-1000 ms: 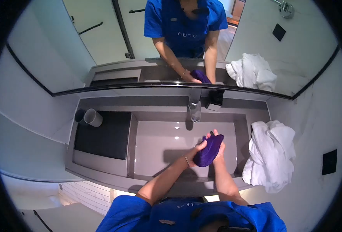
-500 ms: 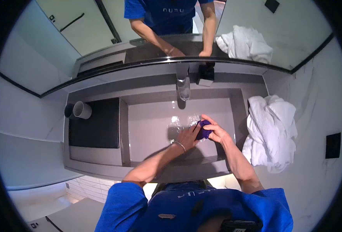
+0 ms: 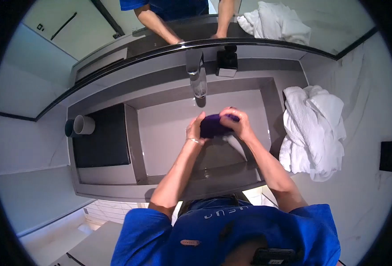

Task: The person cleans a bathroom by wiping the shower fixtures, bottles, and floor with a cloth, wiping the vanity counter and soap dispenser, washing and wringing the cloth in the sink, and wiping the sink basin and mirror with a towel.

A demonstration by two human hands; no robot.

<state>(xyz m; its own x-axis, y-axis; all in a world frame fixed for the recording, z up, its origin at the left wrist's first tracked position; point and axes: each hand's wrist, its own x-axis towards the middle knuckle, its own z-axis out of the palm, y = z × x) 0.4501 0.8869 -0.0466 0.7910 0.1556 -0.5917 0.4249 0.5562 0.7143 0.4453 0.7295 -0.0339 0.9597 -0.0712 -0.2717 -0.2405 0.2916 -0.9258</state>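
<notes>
A dark purple item (image 3: 211, 126), maybe a cloth or pouch, is held between both hands over the sink basin (image 3: 165, 142). My left hand (image 3: 195, 127) grips its left end, with the thumb up along the near side. At the other end my right hand (image 3: 235, 122) is closed on it, its fingers bent over the top and slightly blurred. Just behind the hands stands the metal faucet (image 3: 198, 80). Parts of the item are hidden by the fingers.
Bunched white towels (image 3: 313, 133) lie on the counter's right end. At the left are a white cup (image 3: 84, 125), a dark cup (image 3: 69, 128) and a black mat (image 3: 102, 137). A black bottle (image 3: 227, 63) stands behind the sink, under the mirror (image 3: 169, 26).
The purple item, lately low in the basin and bunched between the hands, is now lifted and stretched sideways. My left hand has moved left along it. The view has tilted downward.
</notes>
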